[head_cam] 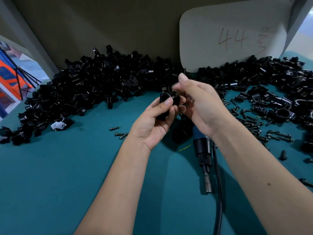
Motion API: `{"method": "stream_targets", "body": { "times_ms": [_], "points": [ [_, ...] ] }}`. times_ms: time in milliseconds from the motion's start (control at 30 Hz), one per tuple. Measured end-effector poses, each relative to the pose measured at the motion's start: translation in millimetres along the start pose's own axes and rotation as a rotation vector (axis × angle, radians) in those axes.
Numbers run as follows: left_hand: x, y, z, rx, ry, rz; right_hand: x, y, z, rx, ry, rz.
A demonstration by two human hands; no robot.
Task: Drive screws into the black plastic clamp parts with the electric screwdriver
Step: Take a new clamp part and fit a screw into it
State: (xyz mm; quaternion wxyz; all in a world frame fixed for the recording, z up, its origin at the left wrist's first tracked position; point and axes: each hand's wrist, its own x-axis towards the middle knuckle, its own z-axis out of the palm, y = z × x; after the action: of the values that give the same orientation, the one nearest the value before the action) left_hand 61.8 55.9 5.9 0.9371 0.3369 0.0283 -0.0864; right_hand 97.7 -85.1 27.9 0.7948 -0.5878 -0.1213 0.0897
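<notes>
My left hand (155, 122) grips a black plastic clamp part (167, 103) above the teal table, thumb across its front. My right hand (198, 102) is at the clamp's right side with its fingers curled against it; the fingertips are blurred, and something small and metallic, perhaps a screw, shows between them. The electric screwdriver (203, 151) lies on the table under my right wrist, bit pointing toward me, its black cable (218, 200) running to the bottom edge. Neither hand touches it.
A large heap of black clamp parts (94, 85) fills the back left of the table (67, 175), another heap (271, 85) the right. Loose screws (254, 126) lie scattered at right, a few screws (118, 131) at centre. A cardboard sign (233, 39) leans behind.
</notes>
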Motion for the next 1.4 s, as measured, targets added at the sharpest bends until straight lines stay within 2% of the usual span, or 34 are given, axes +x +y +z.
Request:
{"method": "stream_targets", "body": {
  "times_ms": [100, 233, 400, 567, 700, 900, 1033, 1133, 1300, 1400],
  "points": [
    [0, 3, -2, -0.016, 0.023, 0.02, 1, -1, -4, -0.017, -0.075, -0.009],
    [1, 1, -4, 0.013, 0.037, 0.029, 1, 2, -4, -0.036, 0.005, -0.01],
    [1, 3, -4, 0.039, 0.039, 0.031, -1, 0, -3, -0.032, -0.038, -0.01],
    [3, -1, -4, 0.093, 0.042, 0.054, 0, 3, 0, -0.071, 0.075, -0.011],
    [4, 1, -4, 0.077, 0.044, 0.065, -1, 3, -3, -0.005, -0.003, -0.002],
    [4, -1, -5, 0.158, 0.047, 0.091, 0, 4, 4, -0.085, 0.19, -0.027],
    [3, 0, -5, 0.172, 0.002, 0.11, 1, 3, 5, -0.074, 0.251, -0.009],
    [3, 1, -6, 0.192, 0.02, 0.116, 1, 2, 2, -0.11, 0.215, -0.026],
    [5, 1, -7, 0.366, 0.003, 0.202, 4, 1, -2, -0.361, 0.071, -0.235],
    [6, 0, -8, 0.418, 0.022, 0.234, 4, 0, -2, -0.405, 0.052, -0.264]
  ]
}}
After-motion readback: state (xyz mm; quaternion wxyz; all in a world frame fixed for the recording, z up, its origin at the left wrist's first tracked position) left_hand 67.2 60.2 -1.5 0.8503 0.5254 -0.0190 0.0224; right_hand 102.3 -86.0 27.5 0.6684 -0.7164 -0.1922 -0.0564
